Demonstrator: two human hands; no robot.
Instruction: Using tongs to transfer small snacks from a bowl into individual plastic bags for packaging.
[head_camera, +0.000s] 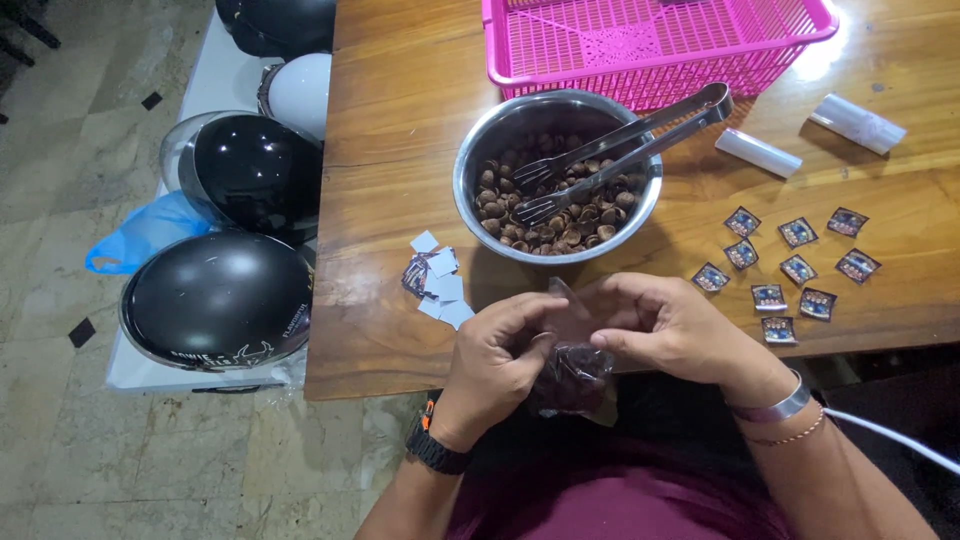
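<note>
My left hand (492, 365) and my right hand (670, 325) both pinch the top of a small clear plastic bag (572, 372) filled with dark brown pieces. The bag hangs just past the near edge of the wooden table (400, 150). Beyond my hands stands a steel bowl (470, 165) of brown ring-shaped snacks (560, 210). Metal tongs (640, 135) rest across its rim. A loose pile of small paper squares (437, 280) lies to the left of my left hand. Several small printed square labels (790, 270) are spread out to the right.
A pink plastic basket (650, 40) sits behind the bowl. Two white rolls (758, 152) (857, 123) lie at the right. On a low white surface left of the table are several black helmets (220, 300), a white helmet (300, 92) and a blue plastic bag (145, 232).
</note>
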